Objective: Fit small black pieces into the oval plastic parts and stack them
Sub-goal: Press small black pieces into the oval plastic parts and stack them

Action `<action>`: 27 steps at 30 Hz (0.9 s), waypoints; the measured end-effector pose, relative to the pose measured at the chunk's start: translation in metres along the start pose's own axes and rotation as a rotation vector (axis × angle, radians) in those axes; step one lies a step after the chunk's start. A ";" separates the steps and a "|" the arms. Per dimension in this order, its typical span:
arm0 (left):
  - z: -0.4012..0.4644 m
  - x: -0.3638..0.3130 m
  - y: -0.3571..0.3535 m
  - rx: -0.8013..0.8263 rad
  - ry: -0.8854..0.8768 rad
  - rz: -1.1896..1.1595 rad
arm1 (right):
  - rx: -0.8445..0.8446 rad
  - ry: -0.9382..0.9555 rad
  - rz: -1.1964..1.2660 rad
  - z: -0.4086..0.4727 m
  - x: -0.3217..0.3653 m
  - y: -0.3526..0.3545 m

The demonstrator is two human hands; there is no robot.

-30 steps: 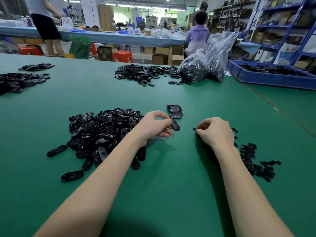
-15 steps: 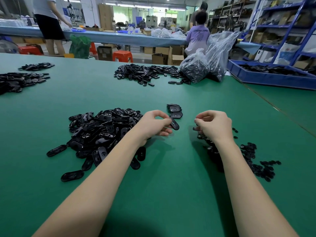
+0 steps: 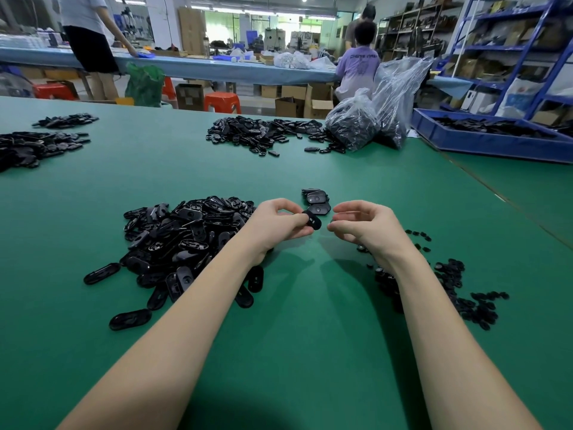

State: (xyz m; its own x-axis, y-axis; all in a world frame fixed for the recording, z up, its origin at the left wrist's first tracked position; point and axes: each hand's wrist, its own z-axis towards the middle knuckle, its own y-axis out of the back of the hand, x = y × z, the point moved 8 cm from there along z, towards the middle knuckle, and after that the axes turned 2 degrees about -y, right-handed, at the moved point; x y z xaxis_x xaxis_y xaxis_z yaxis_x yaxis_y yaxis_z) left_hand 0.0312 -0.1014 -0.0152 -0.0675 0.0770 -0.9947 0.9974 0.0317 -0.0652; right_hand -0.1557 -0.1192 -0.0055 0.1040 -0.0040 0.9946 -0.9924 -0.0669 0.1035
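Oval plastic part (image 3: 312, 219), black, sits pinched in your left hand (image 3: 276, 226) just above the green table (image 3: 294, 336). Your right hand (image 3: 366, 228) hovers just beside it, fingers curled; whether it grasps a small piece is unclear. Behind lies a short stack of finished parts (image 3: 317, 201). Loose ovals (image 3: 186, 237) pile left; small black pieces (image 3: 459, 293) scatter right.
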 end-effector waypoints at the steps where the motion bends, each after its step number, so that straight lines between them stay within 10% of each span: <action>1: 0.000 0.000 0.000 0.000 0.001 -0.012 | 0.010 -0.019 0.023 0.000 -0.002 -0.001; 27: -0.001 -0.002 -0.005 0.038 -0.029 0.171 | 0.131 -0.134 0.280 -0.006 -0.007 -0.018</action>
State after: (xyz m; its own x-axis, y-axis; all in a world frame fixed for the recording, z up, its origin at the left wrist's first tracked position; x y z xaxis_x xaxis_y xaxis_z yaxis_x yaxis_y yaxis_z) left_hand 0.0260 -0.1009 -0.0126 0.1033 0.0489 -0.9935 0.9946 -0.0176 0.1025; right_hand -0.1385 -0.1122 -0.0139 -0.1548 -0.1707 0.9731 -0.9677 -0.1720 -0.1842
